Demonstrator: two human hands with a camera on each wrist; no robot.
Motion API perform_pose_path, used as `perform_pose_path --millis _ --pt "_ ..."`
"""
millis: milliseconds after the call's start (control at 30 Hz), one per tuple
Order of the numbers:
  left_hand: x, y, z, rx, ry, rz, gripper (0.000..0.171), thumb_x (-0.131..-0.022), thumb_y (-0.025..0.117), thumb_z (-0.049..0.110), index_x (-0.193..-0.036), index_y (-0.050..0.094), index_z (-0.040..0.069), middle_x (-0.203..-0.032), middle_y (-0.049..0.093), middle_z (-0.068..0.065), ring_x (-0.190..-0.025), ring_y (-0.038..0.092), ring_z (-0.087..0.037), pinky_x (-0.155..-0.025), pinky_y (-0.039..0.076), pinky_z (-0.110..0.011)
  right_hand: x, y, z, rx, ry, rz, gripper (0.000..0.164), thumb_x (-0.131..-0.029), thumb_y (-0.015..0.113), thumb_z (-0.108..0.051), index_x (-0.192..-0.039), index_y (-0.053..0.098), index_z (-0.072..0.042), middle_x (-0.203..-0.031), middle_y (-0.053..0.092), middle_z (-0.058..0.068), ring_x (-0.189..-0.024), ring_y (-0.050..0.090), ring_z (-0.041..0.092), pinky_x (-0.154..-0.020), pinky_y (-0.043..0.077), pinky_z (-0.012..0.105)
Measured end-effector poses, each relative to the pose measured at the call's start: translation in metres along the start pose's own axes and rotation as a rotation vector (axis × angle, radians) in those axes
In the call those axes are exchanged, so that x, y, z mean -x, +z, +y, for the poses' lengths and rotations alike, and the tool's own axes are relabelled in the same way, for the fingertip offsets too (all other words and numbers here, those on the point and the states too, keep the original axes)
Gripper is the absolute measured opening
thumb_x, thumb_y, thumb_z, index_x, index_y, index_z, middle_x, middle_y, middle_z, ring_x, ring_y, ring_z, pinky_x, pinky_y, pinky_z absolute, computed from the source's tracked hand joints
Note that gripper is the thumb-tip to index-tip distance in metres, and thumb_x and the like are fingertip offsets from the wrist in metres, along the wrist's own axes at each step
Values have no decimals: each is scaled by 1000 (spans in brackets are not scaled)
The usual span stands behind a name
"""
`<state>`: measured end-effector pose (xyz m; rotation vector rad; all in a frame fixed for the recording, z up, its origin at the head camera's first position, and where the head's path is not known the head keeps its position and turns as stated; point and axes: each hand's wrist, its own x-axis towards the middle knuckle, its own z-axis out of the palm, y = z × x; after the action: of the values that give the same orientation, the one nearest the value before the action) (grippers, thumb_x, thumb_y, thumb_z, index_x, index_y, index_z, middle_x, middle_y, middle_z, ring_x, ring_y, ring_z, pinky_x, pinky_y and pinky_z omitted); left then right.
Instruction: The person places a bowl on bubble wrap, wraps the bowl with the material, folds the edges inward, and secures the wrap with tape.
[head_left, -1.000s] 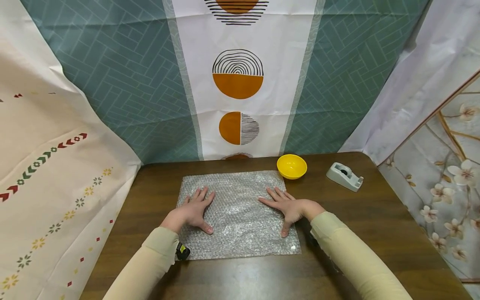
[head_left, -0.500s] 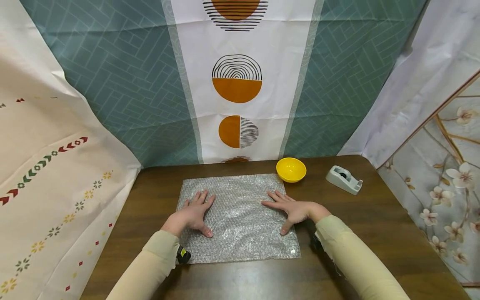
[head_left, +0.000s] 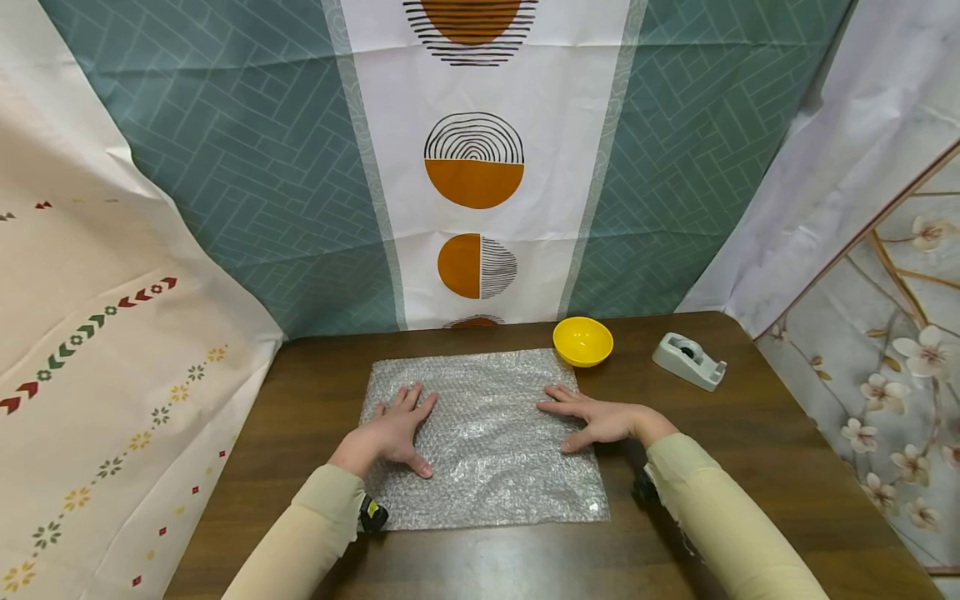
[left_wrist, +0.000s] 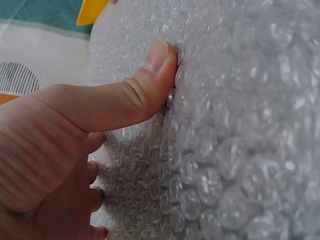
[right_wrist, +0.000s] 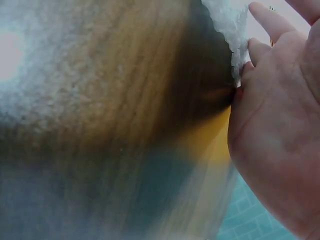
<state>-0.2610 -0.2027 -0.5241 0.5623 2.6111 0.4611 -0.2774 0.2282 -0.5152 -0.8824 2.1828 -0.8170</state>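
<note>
A clear sheet of bubble wrap (head_left: 487, 450) lies flat on the wooden table, slightly rippled. On its left part rests my left hand (head_left: 390, 433), fingers spread. In the left wrist view the thumb (left_wrist: 157, 62) and fingertips press on the bubbles, and the left hand holds nothing. Over the sheet's right edge my right hand (head_left: 603, 421) is stretched out, its fingers pointing left across the wrap. The right wrist view has the edge of the bubble wrap (right_wrist: 235, 40) at the fingers of the right hand (right_wrist: 275, 120).
A yellow bowl (head_left: 582, 342) stands by the sheet's far right corner. Farther right is a white tape dispenser (head_left: 688, 362). The wooden table (head_left: 480, 567) ends at the back against a patterned cloth (head_left: 300, 167), with more cloth hanging on both sides.
The bubble wrap has slid slightly right along with my left hand. My right hand has shifted right, toward the sheet's edge, its thumb drawn nearer the fingers. The bowl and dispenser stay put.
</note>
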Motion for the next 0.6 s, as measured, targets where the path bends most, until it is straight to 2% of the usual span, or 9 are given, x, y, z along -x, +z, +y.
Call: perform_pose_path --millis 167,267,367,467,533,600 --pt "1 -4 7 -19 -25 -19 139 -68 100 51 -173 17 11 -178 -2 -23 -162 -6 -46 -123 3 -74 2 1 3 -33 5 42 80 -101 73 -37 -170 35 -19 -180 0 11 -164 -7 40 -124 4 73" --pt "-1 -1 4 -10 -24 -10 141 -67 99 54 -173 16 12 -178 -4 -22 -162 -8 -45 -123 3 -74 4 -1 4 -117 18 114 73 -103 72 -31 -167 40 -17 -179 15 10 -164 8 37 -125 12 69" --pt "-2 -1 3 10 -15 -7 144 -63 100 57 -173 17 13 -178 -4 -22 -162 -9 -46 -121 1 -76 6 -4 6 -238 57 246 58 -105 69 -30 -159 53 -12 -170 40 12 -156 34 36 -123 27 64" --pt "0 -3 4 22 -7 -9 146 -61 100 58 -173 18 13 -178 -3 -23 -162 -8 -48 -120 0 -78 9 -7 7 -325 140 410 41 -107 68 -32 -139 67 -6 -149 62 13 -136 55 34 -117 40 58" --pt "-2 -1 1 19 2 -7 145 -62 100 58 -173 18 13 -177 -3 -24 -161 -8 -49 -119 0 -79 10 -8 8 -378 221 525 42 -108 66 -38 -125 69 0 -134 70 13 -122 63 30 -110 49 52" --pt "-1 -3 3 18 -7 -17 144 -63 101 55 -173 18 12 -177 -3 -24 -161 -7 -49 -119 0 -79 10 -10 9 -434 318 657 49 -109 62 -44 -123 66 3 -121 72 15 -109 68 25 -101 56 44"
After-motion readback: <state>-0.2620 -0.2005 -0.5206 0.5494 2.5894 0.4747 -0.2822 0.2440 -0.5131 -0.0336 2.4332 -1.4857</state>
